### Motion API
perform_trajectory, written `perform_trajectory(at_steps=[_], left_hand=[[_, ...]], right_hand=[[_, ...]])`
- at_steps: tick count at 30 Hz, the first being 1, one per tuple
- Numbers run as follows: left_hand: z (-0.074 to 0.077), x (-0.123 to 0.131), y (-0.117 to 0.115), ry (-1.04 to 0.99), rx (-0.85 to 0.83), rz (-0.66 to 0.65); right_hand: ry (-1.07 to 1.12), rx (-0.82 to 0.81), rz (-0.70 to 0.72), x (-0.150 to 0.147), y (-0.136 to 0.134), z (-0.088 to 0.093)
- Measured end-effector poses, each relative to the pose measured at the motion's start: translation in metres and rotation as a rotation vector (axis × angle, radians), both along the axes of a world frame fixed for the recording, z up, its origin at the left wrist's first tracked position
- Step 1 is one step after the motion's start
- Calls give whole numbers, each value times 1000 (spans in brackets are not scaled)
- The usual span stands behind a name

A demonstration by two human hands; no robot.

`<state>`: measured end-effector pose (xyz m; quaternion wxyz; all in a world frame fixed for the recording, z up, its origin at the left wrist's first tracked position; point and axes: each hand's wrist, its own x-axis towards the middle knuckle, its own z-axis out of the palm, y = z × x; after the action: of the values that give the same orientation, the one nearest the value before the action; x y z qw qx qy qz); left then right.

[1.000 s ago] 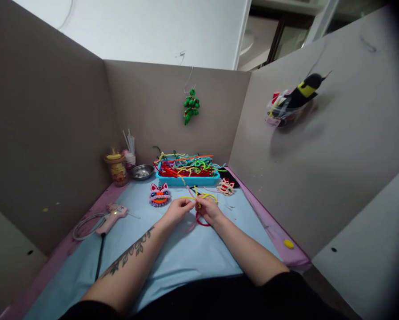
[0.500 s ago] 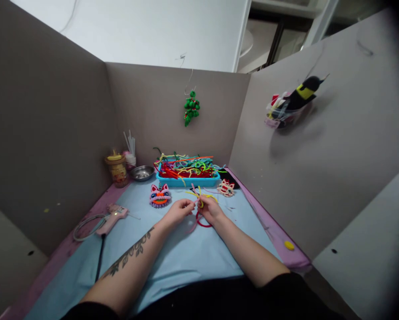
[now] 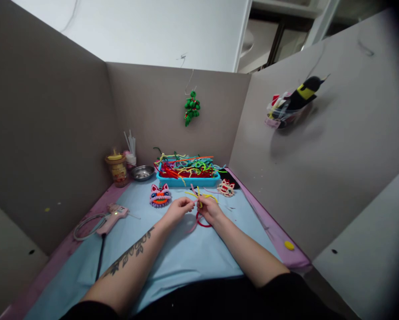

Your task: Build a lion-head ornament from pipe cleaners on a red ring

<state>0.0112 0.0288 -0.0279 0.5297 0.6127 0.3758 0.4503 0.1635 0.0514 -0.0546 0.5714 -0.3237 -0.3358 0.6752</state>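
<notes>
My left hand (image 3: 177, 210) and my right hand (image 3: 210, 210) meet over the light blue mat (image 3: 173, 258), fingers pinched on a small bundle of pipe cleaners (image 3: 199, 197) with yellow and pink ends sticking up. A red pipe cleaner loop (image 3: 202, 222) lies on the mat just below my right hand. Beyond the hands stands a blue tray (image 3: 186, 180) heaped with pipe cleaners of many colours. A pink and orange lion-face figure (image 3: 160, 196) lies left of the tray's front. A smaller white and red one (image 3: 226, 188) lies to the right.
A pink glue gun (image 3: 112, 215) with its cable lies at the left of the mat. A jar (image 3: 117, 168), a cup of sticks (image 3: 130, 156) and a metal bowl (image 3: 142, 172) stand at the back left. Grey partition walls enclose the desk; a green ornament (image 3: 192, 107) hangs on the back one.
The hands stayed in place, only shifting their fingers slightly on the pipe cleaners. The view tilted a little.
</notes>
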Motion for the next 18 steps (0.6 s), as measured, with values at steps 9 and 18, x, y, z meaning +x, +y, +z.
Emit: perform_trajectory(at_steps=[9, 18], left_hand=[[-1, 1, 1, 42, -44, -34], [-1, 0, 0, 50, 26, -21]], right_hand=[[75, -43, -33, 3, 1, 3], [132, -54, -33, 2, -2, 5]])
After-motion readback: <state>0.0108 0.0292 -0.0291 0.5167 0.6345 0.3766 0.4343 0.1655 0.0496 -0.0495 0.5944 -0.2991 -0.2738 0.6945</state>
